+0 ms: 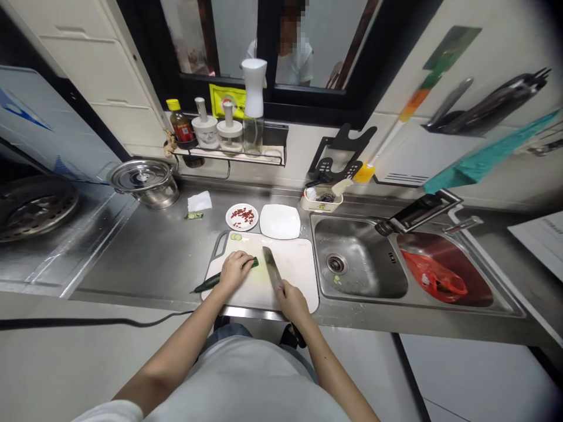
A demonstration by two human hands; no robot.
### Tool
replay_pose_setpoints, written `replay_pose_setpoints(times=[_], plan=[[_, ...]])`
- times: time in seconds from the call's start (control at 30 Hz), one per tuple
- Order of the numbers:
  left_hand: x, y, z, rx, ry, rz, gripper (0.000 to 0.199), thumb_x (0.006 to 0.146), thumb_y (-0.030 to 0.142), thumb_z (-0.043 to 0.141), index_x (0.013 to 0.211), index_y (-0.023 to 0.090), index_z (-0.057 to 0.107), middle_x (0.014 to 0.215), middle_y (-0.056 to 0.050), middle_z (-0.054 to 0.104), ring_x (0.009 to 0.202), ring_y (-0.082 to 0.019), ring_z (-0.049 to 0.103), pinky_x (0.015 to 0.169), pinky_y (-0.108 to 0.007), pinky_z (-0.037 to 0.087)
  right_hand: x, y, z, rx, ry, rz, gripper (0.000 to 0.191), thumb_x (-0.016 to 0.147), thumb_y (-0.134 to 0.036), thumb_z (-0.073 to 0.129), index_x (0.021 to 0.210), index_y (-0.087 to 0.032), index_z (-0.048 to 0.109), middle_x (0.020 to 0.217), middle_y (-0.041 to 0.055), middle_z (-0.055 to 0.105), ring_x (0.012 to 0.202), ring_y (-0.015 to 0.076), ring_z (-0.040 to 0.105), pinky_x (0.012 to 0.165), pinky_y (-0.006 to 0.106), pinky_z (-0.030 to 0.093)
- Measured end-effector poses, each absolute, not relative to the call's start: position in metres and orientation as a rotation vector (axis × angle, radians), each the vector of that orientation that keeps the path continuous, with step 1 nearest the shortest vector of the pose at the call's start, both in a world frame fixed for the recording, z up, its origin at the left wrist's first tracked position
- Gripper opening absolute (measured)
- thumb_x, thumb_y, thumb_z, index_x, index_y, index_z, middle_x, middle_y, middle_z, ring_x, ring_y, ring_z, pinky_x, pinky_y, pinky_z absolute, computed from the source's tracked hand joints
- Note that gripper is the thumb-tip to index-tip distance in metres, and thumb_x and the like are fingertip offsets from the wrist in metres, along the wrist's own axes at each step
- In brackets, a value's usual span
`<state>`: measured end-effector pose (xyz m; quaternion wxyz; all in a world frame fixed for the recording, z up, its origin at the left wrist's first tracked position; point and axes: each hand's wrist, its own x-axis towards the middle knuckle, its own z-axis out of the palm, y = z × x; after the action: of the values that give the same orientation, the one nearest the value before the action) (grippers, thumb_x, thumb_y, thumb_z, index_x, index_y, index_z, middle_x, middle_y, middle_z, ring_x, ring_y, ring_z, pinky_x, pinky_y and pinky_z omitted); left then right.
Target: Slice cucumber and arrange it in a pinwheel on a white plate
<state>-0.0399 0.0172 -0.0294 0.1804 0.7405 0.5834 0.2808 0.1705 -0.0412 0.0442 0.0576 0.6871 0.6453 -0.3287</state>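
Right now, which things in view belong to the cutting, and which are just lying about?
Belonging to the cutting:
cucumber, held by the left hand
knife, in the right hand
cutting board, beneath the hands
slices, near the board's far edge

Apparently just lying about:
lidded pot
white paper on the counter
red plastic bag in the right basin

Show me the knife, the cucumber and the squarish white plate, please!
Knife [273,269]: head view, on the flat of the blade.
Cucumber [209,283]: head view, on the dark green skin towards its pointed end.
Squarish white plate [280,221]: head view, on its bare middle.
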Motion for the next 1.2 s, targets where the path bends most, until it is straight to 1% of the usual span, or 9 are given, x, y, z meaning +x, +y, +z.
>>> replay_pose_setpoints(times=[0.17,0.6,0.73,1.07,1.2], plan=[[-0.040,0.018,-0.032,2.159,1.559,0.750,0.023,0.092,0.033,0.054,0.103,0.025,0.072,0.099,-0.005,0.068,0.094,-0.018,0.058,0.086,-0.031,0.045,0.157,-0.035,0.051,2.043,2.023,-0.936,0.031,0.098,-0.027,0.031,0.112,-0.017,0.057,0.101,0.0109,0.070,0.090,0.0198,0.063,0.066,0.025,0.033],[-0.037,0.013,-0.038,2.198,1.558,0.756,0.026,0.094,0.031,0.050,0.108,0.025,0.070,0.098,-0.005,0.066,0.093,-0.018,0.057,0.083,-0.031,0.046,0.144,-0.031,0.046,2.002,2.079,-0.856,0.031,0.098,-0.026,0.031,0.110,-0.016,0.058,0.101,0.0136,0.069,0.092,0.0217,0.064,0.073,0.028,0.040],[-0.037,0.014,-0.037,2.210,1.558,0.752,0.025,0.093,0.031,0.050,0.107,0.025,0.070,0.097,-0.005,0.065,0.093,-0.019,0.057,0.083,-0.031,0.046,0.143,-0.031,0.051,1.993,2.069,-0.845,0.032,0.098,-0.025,0.031,0.112,-0.016,0.058,0.100,0.0133,0.069,0.093,0.0214,0.065,0.074,0.027,0.041],[-0.037,0.015,-0.038,2.220,1.537,0.756,0.025,0.093,0.030,0.051,0.109,0.025,0.070,0.097,-0.006,0.065,0.092,-0.018,0.055,0.084,-0.032,0.046,0.143,-0.034,0.059,1.923,2.046,-0.888,0.033,0.096,-0.018,0.031,0.115,-0.012,0.058,0.102,0.0169,0.069,0.095,0.0240,0.065,0.074,0.029,0.042],[-0.038,0.016,-0.038,2.232,1.544,0.728,0.026,0.094,0.031,0.050,0.109,0.025,0.070,0.097,-0.006,0.065,0.092,-0.019,0.055,0.084,-0.031,0.046,0.148,-0.040,0.059,1.918,2.034,-0.913,0.031,0.094,-0.017,0.034,0.113,-0.012,0.059,0.100,0.0167,0.069,0.093,0.0238,0.065,0.072,0.028,0.041]])
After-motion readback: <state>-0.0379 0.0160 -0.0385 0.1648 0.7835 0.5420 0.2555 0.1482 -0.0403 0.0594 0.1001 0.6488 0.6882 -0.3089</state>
